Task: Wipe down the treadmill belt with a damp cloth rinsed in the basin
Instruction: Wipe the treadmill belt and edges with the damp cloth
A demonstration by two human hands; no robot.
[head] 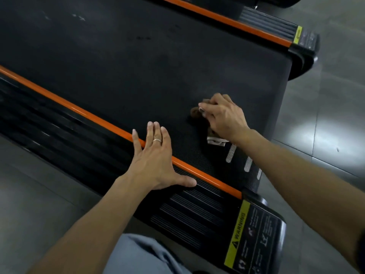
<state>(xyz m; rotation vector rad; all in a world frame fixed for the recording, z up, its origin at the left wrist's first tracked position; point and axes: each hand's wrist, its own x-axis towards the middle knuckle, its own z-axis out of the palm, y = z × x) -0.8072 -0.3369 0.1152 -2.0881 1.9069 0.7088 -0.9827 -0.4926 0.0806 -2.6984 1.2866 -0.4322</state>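
Note:
The black treadmill belt (138, 62) fills the middle of the view, with faint pale smudges at its far left. My right hand (225, 117) grips a bunched brown cloth (195, 112) and presses it on the belt near the rear end; a white tag (216, 141) of the cloth sticks out under my wrist. My left hand (156, 161) lies flat with straight fingers across the near orange trim strip (98, 120) and the ribbed side rail (187, 210). The basin is out of view.
A far orange strip (227, 21) and ribbed rail edge the belt's other side. A yellow warning label (238, 234) sits on the near rear end cap. Grey tiled floor (325, 107) lies behind the treadmill and to the left. My knee in grey-blue fabric (142, 256) is at the bottom.

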